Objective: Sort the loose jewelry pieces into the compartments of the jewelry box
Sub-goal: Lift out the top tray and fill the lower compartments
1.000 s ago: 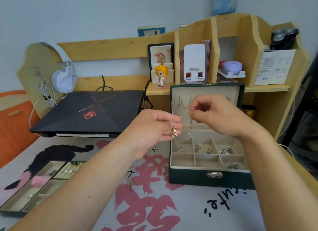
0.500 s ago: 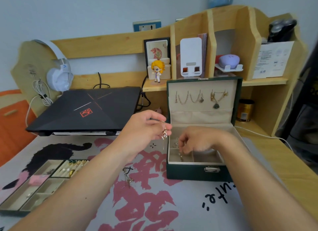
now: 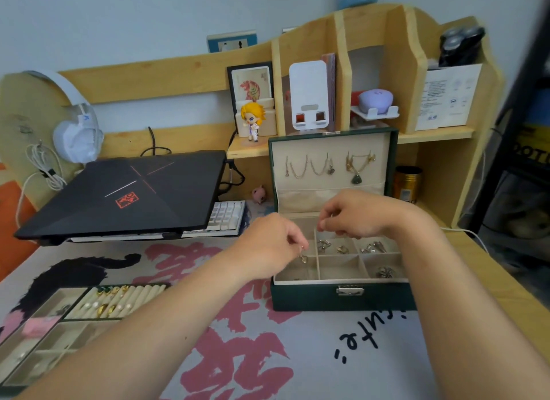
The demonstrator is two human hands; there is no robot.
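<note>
The green jewelry box (image 3: 309, 300) stands open on the desk mat, its lid upright with necklaces (image 3: 309, 169) hung inside. My left hand (image 3: 272, 246) pinches a small gold jewelry piece (image 3: 303, 258), which dangles over the box's front-left compartment. My right hand (image 3: 357, 213) hovers over the back compartments with thumb and forefinger pressed together; I see nothing between them. Small metal pieces (image 3: 342, 248) lie in the back compartments, and another piece (image 3: 385, 271) lies in the front-right one.
A removed beige tray (image 3: 53, 337) with rings on its rolls and a pink item (image 3: 38, 325) lies at the front left. Behind it are a shut black laptop (image 3: 128, 194) and a white keyboard (image 3: 226, 215). A gold can (image 3: 407, 179) stands right of the box, under the wooden shelf.
My left hand has moved right and down, bringing the gold piece over the box. My right hand has lifted out of the front compartments and moved towards the back ones.
</note>
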